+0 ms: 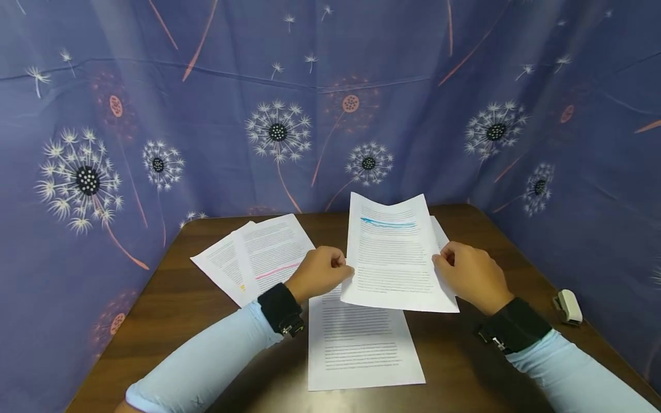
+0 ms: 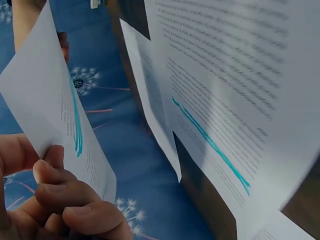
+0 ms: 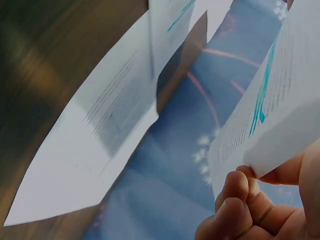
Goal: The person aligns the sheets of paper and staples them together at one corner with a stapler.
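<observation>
Both hands hold up one printed sheet of paper (image 1: pixel 392 258) with blue highlighter strokes near its top. My left hand (image 1: pixel 319 274) pinches its left edge between thumb and fingers. At the opposite edge, my right hand (image 1: pixel 472 278) pinches it the same way. The sheet is tilted toward me and its top edge bows. Below it on the table lies a second printed sheet (image 1: pixel 358 350), its upper part hidden; the left wrist view shows a teal stroke (image 2: pixel 212 142) on it. Another sheet (image 3: pixel 117 110) lies behind, mostly covered in the head view.
Left on the brown wooden table (image 1: pixel 170 321), a sheet with a pink line (image 1: pixel 279 246) overlaps a sheet with an orange mark (image 1: pixel 219 261). A small white object (image 1: pixel 570 306) sits by the right edge. A blue dandelion-patterned curtain (image 1: pixel 217 115) hangs around the table.
</observation>
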`<state>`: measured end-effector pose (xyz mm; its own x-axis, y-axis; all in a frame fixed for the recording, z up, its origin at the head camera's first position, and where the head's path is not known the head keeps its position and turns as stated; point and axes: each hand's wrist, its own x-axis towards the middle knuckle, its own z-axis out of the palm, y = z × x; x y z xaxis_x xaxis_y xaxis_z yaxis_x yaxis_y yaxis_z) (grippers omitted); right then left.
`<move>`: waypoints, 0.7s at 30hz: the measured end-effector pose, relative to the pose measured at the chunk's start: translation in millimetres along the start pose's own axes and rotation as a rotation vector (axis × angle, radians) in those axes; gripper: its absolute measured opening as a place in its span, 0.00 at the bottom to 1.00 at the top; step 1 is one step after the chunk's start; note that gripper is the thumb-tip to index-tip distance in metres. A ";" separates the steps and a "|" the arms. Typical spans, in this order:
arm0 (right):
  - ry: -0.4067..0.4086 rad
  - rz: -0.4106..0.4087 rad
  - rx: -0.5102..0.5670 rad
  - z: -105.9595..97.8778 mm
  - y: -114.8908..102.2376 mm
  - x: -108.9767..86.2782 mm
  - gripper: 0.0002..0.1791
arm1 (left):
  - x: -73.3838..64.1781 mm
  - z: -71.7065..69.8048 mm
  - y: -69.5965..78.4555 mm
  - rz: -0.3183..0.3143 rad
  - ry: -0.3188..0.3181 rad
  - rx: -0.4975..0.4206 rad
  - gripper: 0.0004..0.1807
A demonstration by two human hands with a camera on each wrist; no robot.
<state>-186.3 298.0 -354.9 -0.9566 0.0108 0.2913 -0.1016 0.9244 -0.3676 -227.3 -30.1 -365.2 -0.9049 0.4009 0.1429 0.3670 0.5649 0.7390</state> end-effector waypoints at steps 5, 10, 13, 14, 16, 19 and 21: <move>-0.016 -0.034 0.007 6.4 -15.6 -7.7 0.10 | -22.6 -9.3 -8.1 0.022 0.003 0.044 0.15; -0.022 -0.082 -0.011 19.6 -25.3 -16.8 0.09 | -46.2 -10.6 -18.0 0.035 0.003 0.091 0.15; -0.029 -0.101 -0.025 25.7 -30.4 -22.3 0.09 | -57.6 -10.8 -20.7 0.044 -0.004 0.127 0.15; -0.030 -0.107 -0.030 27.5 -32.0 -23.7 0.09 | -60.7 -10.9 -21.5 0.048 -0.006 0.145 0.15; -0.032 -0.118 -0.038 31.3 -34.7 -26.2 0.09 | -66.6 -11.8 -21.8 0.061 -0.005 0.189 0.15; -0.041 -0.126 -0.044 36.7 -37.9 -29.6 0.09 | -73.6 -13.2 -22.2 0.079 -0.007 0.246 0.15; -0.053 -0.129 -0.046 40.0 -39.5 -32.3 0.09 | -77.0 -13.6 -22.7 0.076 -0.017 0.272 0.16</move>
<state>-162.3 245.8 -385.0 -0.9497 -0.1286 0.2857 -0.2133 0.9334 -0.2886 -168.8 -83.6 -384.0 -0.8697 0.4603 0.1782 0.4800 0.7045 0.5228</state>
